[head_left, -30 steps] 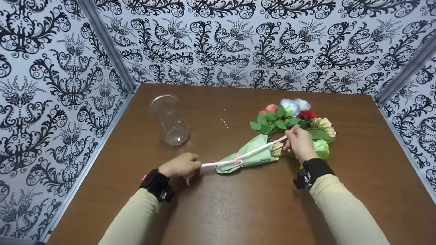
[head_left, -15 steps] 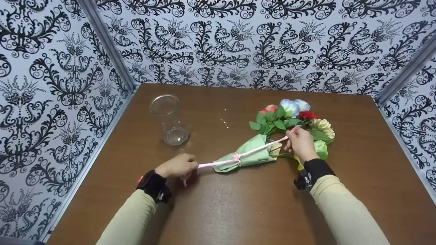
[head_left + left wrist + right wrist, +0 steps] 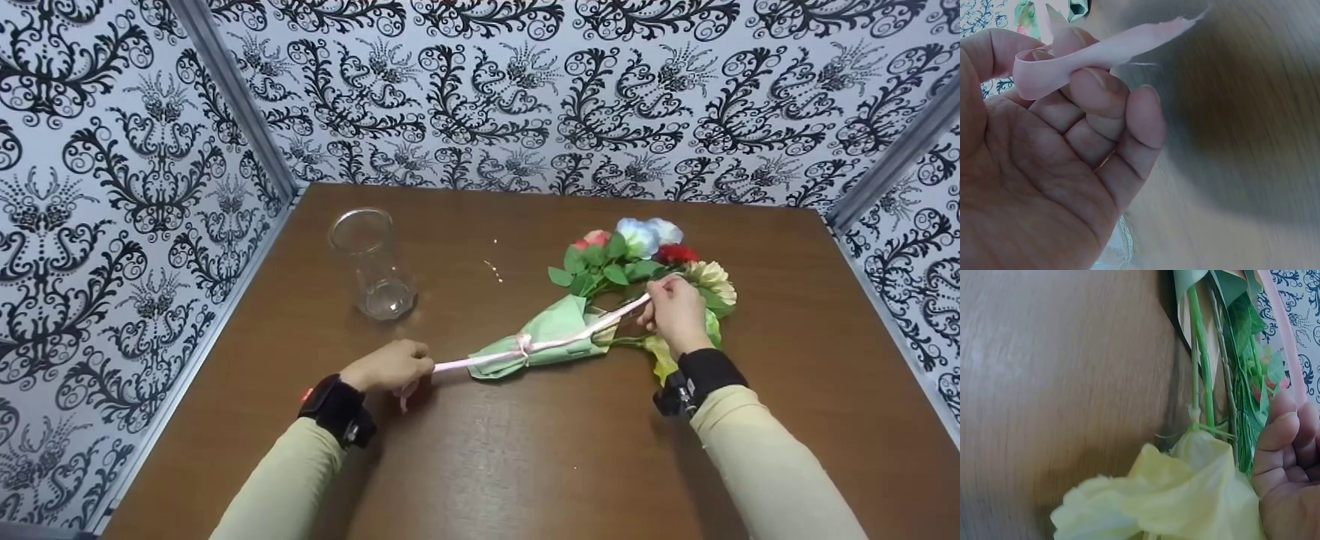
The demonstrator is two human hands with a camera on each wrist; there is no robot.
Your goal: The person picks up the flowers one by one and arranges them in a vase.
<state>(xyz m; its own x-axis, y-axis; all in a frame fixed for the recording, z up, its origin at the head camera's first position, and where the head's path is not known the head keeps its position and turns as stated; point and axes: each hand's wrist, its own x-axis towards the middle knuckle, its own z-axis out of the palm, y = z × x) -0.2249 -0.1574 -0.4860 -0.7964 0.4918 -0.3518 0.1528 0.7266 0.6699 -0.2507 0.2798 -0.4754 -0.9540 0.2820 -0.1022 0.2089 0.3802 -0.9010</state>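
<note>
A bouquet wrapped in green paper [image 3: 559, 326] lies on the table, its blooms toward the back right. Around the wrap runs a pink ribbon [image 3: 469, 362], knotted at the narrow part. My left hand [image 3: 391, 365] pinches one end of it to the left of the wrap; the frayed ribbon tail [image 3: 1145, 42] sticks out past the curled fingers in the left wrist view. Over the blooms, my right hand [image 3: 677, 309] pinches the other ribbon end. The right wrist view shows a pale yellow flower [image 3: 1168, 495] beside that hand and the ribbon [image 3: 1286, 332] rising from the fingertips.
A clear glass vase [image 3: 375, 262] stands upright at the table's back left. Small white specks [image 3: 493, 270] lie on the brown table [image 3: 480, 465] behind the bouquet. Patterned walls [image 3: 495, 97] enclose the back and sides.
My right hand has shifted a little to the right with its ribbon end, and that stretch now sags slightly. The left hand has moved slightly left, keeping its hold.
</note>
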